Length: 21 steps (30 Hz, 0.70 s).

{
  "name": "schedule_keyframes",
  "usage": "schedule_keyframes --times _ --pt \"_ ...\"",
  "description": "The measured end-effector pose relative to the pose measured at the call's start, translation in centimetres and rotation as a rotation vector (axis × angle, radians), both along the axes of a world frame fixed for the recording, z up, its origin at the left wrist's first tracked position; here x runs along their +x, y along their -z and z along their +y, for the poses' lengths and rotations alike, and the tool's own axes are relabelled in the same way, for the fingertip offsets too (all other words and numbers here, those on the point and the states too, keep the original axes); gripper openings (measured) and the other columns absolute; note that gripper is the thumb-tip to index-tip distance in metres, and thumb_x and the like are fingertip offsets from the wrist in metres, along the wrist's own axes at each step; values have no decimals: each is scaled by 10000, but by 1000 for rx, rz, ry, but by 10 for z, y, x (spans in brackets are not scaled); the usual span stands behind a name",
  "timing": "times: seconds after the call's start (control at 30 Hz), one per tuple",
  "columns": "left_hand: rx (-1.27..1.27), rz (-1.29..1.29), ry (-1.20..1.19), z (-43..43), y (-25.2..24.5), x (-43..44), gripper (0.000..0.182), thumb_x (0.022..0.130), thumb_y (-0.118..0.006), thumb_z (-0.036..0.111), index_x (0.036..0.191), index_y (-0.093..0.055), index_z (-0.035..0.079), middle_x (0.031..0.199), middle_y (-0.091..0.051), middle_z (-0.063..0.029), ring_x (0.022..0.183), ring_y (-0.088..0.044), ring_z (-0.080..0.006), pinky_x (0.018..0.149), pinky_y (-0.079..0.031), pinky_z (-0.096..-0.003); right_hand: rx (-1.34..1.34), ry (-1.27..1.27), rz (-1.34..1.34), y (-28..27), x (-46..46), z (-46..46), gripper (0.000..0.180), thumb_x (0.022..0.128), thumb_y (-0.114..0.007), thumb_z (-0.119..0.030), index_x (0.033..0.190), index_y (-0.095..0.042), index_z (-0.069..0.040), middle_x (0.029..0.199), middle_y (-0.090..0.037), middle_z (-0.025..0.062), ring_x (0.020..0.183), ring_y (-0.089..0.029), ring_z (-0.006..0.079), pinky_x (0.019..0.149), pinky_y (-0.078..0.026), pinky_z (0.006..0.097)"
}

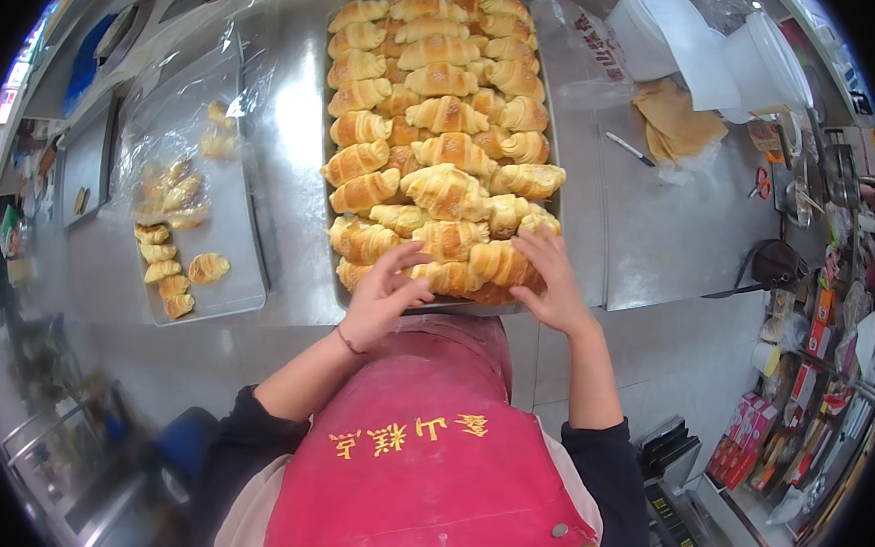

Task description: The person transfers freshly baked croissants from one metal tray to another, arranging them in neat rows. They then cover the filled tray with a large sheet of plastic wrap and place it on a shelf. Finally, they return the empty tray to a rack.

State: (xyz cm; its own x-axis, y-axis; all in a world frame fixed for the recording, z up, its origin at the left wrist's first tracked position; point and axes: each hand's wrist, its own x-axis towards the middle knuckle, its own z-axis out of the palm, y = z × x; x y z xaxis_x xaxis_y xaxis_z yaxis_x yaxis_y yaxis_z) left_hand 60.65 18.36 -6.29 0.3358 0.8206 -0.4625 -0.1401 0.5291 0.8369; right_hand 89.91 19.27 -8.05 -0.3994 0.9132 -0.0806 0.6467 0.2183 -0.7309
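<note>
Before me on the steel table stands a large metal baking tray [328,139] heaped with rows of golden croissants [447,114]. My left hand [388,289], fingers spread, hovers at the near edge of the pile, by a croissant [364,240]; whether its fingertips touch is unclear. My right hand [555,284] is curved around the near right corner of the heap, beside a croissant [502,264], its fingers apart. Its fingertips overlap the pastries, and I cannot tell if it grips one.
A second tray [235,261] at left holds several small croissants [157,252], partly under a clear plastic bag [184,122]. To the right lie a marker [630,149], brown paper [672,122], orange-handled scissors [764,184] and white plastic tubs [769,64].
</note>
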Motion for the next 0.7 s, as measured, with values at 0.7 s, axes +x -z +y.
schedule_keyframes --times 0.7 --pt "353 1325 -261 -4 121 -371 555 640 -737 113 1163 -564 52 1068 -561 -149 1010 -548 -334 898 -458 -403 323 258 -261 -34 -136 0 741 785 -714 -262 1420 -370 -93 1506 -242 193 1419 -135 379 1138 -123 496"
